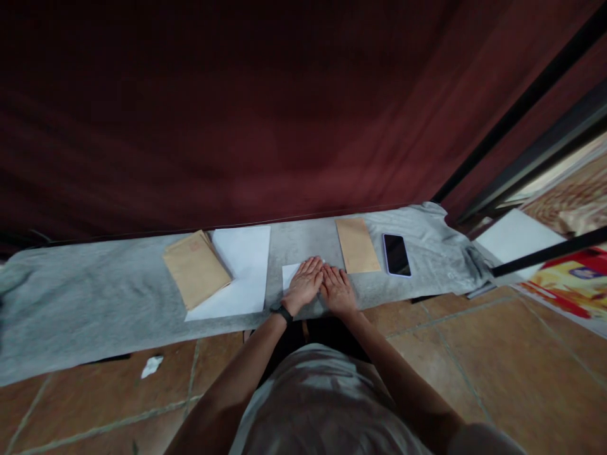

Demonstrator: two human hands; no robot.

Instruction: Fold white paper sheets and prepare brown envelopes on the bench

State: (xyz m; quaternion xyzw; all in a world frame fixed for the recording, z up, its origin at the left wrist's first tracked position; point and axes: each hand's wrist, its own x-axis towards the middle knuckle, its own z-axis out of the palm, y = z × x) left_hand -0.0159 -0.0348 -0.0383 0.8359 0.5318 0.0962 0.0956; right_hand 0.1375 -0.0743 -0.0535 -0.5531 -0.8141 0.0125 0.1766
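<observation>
Both hands lie flat, side by side, over a small piece of white paper point(289, 273) on a grey cloth. My left hand point(306, 282), with a dark watch at its wrist, covers most of that paper; its fingers are stretched out. Touching it on the right is my right hand point(337, 289), also flat with fingers extended. To the right of the hands lies a single brown envelope point(359, 245). On the left, a stack of brown envelopes point(196, 268) rests partly over larger white sheets point(249, 265).
A phone point(397, 255) lies right of the single envelope. The grey cloth point(95, 297) covers a long narrow surface against a dark red backdrop point(265, 126). A crumpled white scrap point(152, 366) is on the tiled floor point(455, 341). A red and yellow package point(576, 281) stands at the right.
</observation>
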